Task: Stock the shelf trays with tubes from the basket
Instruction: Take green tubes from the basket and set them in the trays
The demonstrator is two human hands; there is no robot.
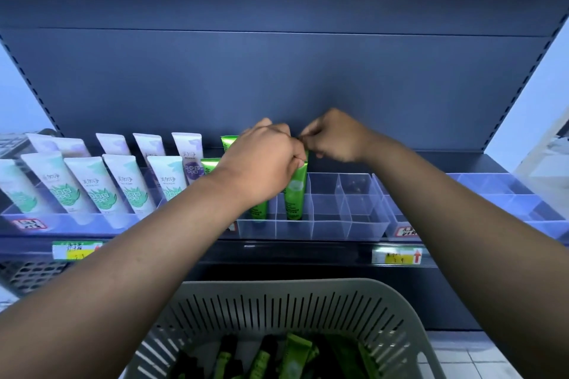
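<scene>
Standing upright in a front compartment of the clear divided tray (363, 226), a green tube (296, 194) is gripped near its flat crimped top by the left hand (264, 160), whose fingers are curled round it. The right hand (334, 137) is held just beside that top edge with its fingertips pinched together; whether the crimp itself is caught between them cannot be told.

The tube is judged to be light, with a soft, glossy wall that may dent or slip under a squeeze; the stiff crimped end is therefore the better place for a hold, while the cap end is guided down into the slot.

Other green tubes (228, 142) are seen behind and left of the left hand, partly hidden by it. To the right, several tray compartments are shown with nothing in them. Further left, pale tubes (101, 184) are ranked in a neighbouring tray. Below, more green tubes are heaped in the slotted grey basket (277, 304). The thin dividers are the likeliest thing to snag a tilted tube.
</scene>
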